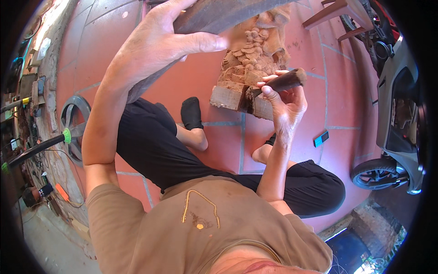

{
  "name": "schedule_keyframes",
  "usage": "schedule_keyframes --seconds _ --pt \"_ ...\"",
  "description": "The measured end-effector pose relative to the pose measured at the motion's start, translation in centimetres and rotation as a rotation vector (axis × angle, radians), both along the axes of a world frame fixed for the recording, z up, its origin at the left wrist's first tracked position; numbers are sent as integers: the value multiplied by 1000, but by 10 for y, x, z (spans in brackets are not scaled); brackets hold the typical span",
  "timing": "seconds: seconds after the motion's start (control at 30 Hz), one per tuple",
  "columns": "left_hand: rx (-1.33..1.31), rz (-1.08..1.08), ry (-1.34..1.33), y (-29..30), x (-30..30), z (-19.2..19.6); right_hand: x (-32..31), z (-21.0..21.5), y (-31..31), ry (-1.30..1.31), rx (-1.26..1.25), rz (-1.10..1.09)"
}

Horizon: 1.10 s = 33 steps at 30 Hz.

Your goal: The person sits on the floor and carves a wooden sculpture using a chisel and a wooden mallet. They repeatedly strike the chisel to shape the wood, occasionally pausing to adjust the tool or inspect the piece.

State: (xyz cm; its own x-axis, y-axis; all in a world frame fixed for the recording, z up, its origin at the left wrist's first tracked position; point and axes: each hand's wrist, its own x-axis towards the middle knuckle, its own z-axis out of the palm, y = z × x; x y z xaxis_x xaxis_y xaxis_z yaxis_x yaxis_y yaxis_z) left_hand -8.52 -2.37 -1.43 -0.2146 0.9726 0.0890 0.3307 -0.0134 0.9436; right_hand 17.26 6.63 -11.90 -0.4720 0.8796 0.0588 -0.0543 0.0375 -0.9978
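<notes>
My left hand (166, 36) is raised high at the upper left, closed around a long, dark wooden mallet (219, 16), with the thumb lying along it. Part of the mallet passes behind my wrist and hides some of the carving. On the floor ahead lies a reddish-brown wood carving (255, 50), with clusters of rounded relief and a squared base toward me. Over that base, my right hand (289, 107) grips a chisel (287, 80) by its dark handle. Its handle end points right, and its tip is at the carving's near end, though the exact contact is hard to see.
My legs in dark trousers (155, 141) frame the near side of the carving. A small turquoise phone (321, 139) lies on the red tiles (214, 155). At right stands a motorbike (397, 114), with a brown plastic chair (337, 16) beyond. Tools and a wheel (75, 118) line the left.
</notes>
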Motion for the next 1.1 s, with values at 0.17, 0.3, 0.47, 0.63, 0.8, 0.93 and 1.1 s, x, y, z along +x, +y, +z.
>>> schedule_keyframes --seconds 0.17,0.3,0.47,0.63,0.8,0.93,1.1 --pt "-65 138 145 -7 21 26 -4 9 -5 -90 15 -14" --pt "-73 89 239 -8 6 24 -6 9 -5 -107 83 -40" --pt "-63 90 119 -4 9 24 -8 15 12 209 -15 -202" --pt "-256 17 -389 11 -46 9 -8 31 22 325 4 -62" --pt "-173 248 -19 -3 3 2 -32 16 24 224 -71 115" --pt "-71 323 -43 -3 4 -8 -47 13 31 62 -126 244" --pt "-229 267 -6 -6 -4 2 -53 -1 36 -93 -178 330"
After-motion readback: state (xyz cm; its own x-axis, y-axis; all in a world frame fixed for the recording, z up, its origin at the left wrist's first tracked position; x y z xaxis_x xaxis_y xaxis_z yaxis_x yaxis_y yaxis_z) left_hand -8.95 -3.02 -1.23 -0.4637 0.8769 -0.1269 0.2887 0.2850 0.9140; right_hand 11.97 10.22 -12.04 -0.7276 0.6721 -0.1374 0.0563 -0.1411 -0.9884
